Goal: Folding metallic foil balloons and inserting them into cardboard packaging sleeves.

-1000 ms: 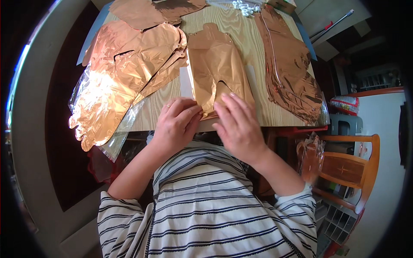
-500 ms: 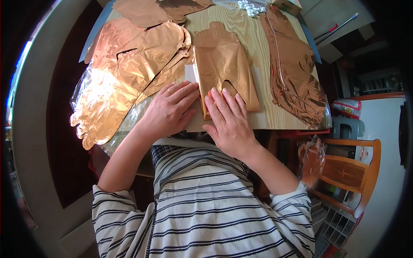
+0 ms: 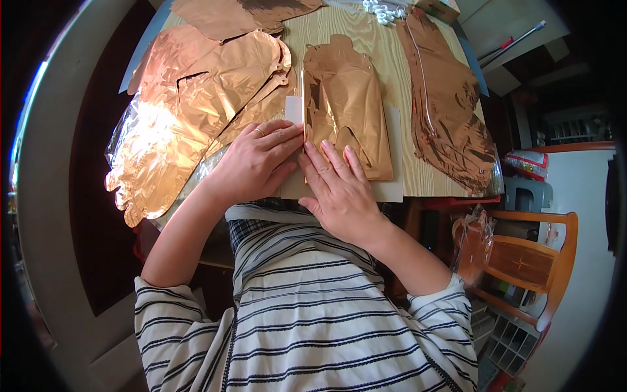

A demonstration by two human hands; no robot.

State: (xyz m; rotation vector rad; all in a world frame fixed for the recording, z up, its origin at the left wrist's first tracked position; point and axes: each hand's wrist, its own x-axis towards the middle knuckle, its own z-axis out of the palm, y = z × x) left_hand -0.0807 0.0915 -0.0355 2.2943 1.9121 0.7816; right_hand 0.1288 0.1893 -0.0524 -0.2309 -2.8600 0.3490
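Observation:
A folded rose-gold foil balloon (image 3: 349,88) lies on a pale rectangular card (image 3: 395,150), its narrow tabbed end pointing away from me. My right hand (image 3: 336,183) rests flat on its near left part, fingers stretched out and slightly spread. At the balloon's left edge, my left hand (image 3: 264,153) lies with its fingers extended side by side and their tips against the foil; a ring is on one finger. Several flat, wrinkled foil balloons (image 3: 196,104) are piled to the left of it, partly over clear plastic.
Another stack of copper foil balloons (image 3: 444,104) lies along the right of the wood-grain table (image 3: 392,78). More foil (image 3: 241,16) and some small white rings (image 3: 383,12) are at the far side. A wooden chair (image 3: 529,261) stands at the right.
The folded balloon and the card under it have shifted slightly right. My right hand has slid a little left and nearer me over the foil; my left hand has barely moved.

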